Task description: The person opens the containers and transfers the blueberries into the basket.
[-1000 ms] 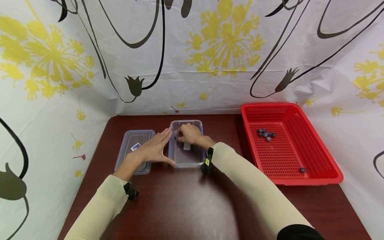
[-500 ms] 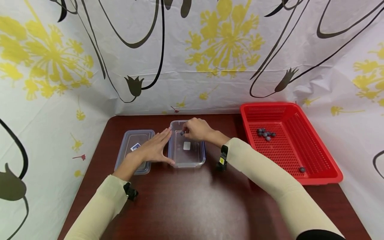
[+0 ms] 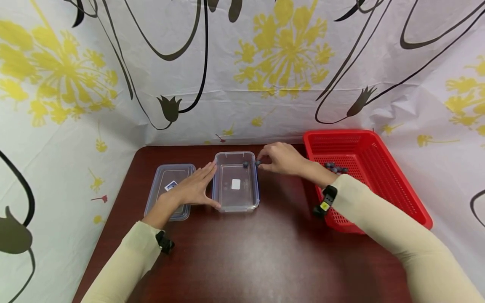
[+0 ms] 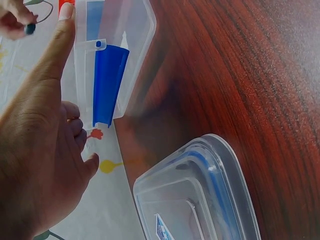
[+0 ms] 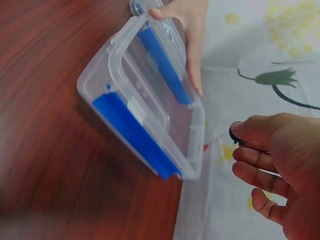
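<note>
My right hand [image 3: 282, 159] pinches a blueberry [image 5: 235, 133] between thumb and forefinger, beside the far right rim of a clear plastic box [image 3: 235, 200]. The other right fingers curl loosely in the right wrist view. A dark round spot [image 3: 245, 164] shows within the box outline, near that same rim. With fingers straight and thumb spread, my left hand [image 3: 192, 188] rests along the box's left side. The box is lidless, with blue side clips [image 5: 132, 132] and a white label [image 3: 235, 184] on its floor. Left of it lies a clear lid [image 4: 192, 187], partly behind the left hand.
A red perforated basket [image 3: 394, 181] stands at the right of the dark wooden table [image 3: 242, 252], with several blueberries [image 3: 334, 168] inside. My right forearm crosses over its near left part. Patterned white cloth [image 3: 235, 113] rises behind the table.
My right hand has moved right, from inside the box to beyond its right rim, with the blueberry in its fingers. The left hand and the box have stayed put.
</note>
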A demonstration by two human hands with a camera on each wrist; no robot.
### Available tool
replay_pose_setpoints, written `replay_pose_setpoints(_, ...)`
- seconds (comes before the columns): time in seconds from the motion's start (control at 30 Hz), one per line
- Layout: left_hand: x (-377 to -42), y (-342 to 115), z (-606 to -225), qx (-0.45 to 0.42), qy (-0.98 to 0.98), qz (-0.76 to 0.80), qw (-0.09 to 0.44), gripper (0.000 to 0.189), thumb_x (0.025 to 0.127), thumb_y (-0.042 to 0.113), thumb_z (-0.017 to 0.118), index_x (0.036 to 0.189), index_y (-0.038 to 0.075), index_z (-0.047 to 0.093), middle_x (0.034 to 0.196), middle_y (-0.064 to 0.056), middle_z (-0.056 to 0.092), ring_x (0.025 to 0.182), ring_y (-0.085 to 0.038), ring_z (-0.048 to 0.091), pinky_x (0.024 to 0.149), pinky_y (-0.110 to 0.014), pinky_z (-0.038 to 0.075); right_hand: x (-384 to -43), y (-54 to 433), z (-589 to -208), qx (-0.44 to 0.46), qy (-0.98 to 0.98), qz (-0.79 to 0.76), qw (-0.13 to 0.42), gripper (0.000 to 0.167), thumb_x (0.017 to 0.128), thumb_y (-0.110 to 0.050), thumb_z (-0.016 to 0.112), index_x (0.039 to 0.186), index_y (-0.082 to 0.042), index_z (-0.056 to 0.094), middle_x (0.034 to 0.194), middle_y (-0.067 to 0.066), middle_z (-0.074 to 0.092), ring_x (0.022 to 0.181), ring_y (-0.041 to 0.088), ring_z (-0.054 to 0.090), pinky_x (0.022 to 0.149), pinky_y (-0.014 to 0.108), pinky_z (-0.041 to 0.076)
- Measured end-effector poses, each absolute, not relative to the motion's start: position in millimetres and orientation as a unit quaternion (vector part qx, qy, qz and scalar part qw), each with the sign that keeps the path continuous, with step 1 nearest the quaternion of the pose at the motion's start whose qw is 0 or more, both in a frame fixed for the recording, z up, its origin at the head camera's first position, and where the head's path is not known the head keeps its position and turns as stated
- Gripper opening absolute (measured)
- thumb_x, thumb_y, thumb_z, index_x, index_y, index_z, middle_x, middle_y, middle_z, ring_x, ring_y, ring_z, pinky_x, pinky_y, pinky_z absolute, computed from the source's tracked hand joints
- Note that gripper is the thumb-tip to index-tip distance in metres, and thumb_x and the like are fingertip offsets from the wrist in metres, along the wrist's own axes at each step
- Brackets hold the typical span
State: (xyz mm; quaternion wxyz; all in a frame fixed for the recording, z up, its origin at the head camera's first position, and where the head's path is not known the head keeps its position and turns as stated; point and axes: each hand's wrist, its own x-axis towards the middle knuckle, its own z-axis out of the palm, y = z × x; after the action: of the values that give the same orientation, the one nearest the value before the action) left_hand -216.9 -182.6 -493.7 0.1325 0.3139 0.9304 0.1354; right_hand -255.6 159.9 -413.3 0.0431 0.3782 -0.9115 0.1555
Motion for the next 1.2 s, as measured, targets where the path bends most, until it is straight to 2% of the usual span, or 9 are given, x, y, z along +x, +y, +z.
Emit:
replay_pose_setpoints(0.23,-216.7,-182.7,-494.9,0.312,0.931,0.134,0.131,0.140,0.077,0.077,0.079,0.169,0.002,0.007,0.178,-0.015,-0.001,0.164,-0.032,0.003,0.131,-0.054,0.010,-246.4,211.8,-402.2,0.366,-0.916,0.153,0.054,0.019,0.088,-0.021,0.087,0.103,-0.012,0.082,0.098,0.002,0.077,0.075,0.019,0.065,0.062,0.038,0.053)
replay_pose_setpoints(0.4,-216.9,-182.3,-496.2,0.311,0.931,0.133,0.134,0.140,0.077,0.079,0.078,0.170,0.003,0.006,0.178,-0.014,-0.002,0.165,-0.031,0.001,0.131,-0.054,0.010,-244.9,252.4,-399.2,0.355,-0.921,0.150,0.046,0.017,0.089,-0.018,0.086,0.104,-0.011,0.082,0.092,0.000,0.073,0.076,0.020,0.065,0.064,0.037,0.052)
replay_pose_setpoints(0.63,-217.7,-182.8,-496.2,0.311,0.931,0.131,0.135,0.141,0.077,0.078,0.078,0.170,0.002,0.005,0.178,-0.015,-0.003,0.165,-0.032,0.001,0.131,-0.054,0.010,-255.3,319.3,-406.1,0.327,-0.932,0.153,0.037,0.017,0.089,-0.012,0.086,0.105,-0.010,0.082,0.097,-0.001,0.078,0.078,0.011,0.067,0.079,0.045,0.060)
replay_pose_setpoints(0.87,-216.3,-183.2,-493.7,0.309,0.932,0.134,0.136,0.141,0.077,0.079,0.078,0.170,0.003,0.004,0.178,-0.014,-0.003,0.165,-0.031,0.001,0.131,-0.054,0.011,-269.3,381.3,-428.8,0.293,-0.944,0.149,0.005,0.013,0.087,-0.006,0.085,0.100,-0.007,0.082,0.090,-0.001,0.079,0.072,0.008,0.066,0.065,0.028,0.056)
replay_pose_setpoints(1.2,-216.1,-182.9,-493.5,0.305,0.933,0.132,0.137,0.141,0.077,0.080,0.077,0.170,0.005,0.004,0.179,-0.012,-0.003,0.165,-0.029,0.001,0.132,-0.052,0.010,-277.6,428.1,-459.0,0.249,-0.959,0.128,-0.038,0.008,0.085,-0.007,0.087,0.092,-0.008,0.082,0.081,-0.002,0.077,0.072,0.011,0.071,0.064,0.029,0.056)
